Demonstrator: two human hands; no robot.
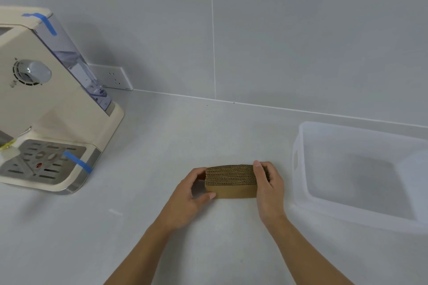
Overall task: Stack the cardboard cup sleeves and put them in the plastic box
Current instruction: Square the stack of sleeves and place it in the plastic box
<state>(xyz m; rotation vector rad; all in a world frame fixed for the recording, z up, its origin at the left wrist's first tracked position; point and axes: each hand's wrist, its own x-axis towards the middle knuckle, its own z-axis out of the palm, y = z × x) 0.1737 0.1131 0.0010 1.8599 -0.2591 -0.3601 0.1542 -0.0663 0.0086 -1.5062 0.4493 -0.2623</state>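
Note:
A stack of brown cardboard cup sleeves (pixel 231 180) stands on edge on the grey counter, its corrugated edges facing up. My left hand (pixel 191 194) grips its left end, thumb on the near face and fingers behind. My right hand (pixel 268 186) clasps the right end, fingers wrapped over the top. The translucent plastic box (pixel 301 162) sits to the right of the stack on the counter, with nothing visible inside it.
A cream espresso machine (pixel 46 109) with blue tape strips stands at the left, its drip tray (pixel 44 162) toward me. A white wall socket (pixel 113 76) sits behind it. The grey wall meets the counter (pixel 185 127) just beyond the stack.

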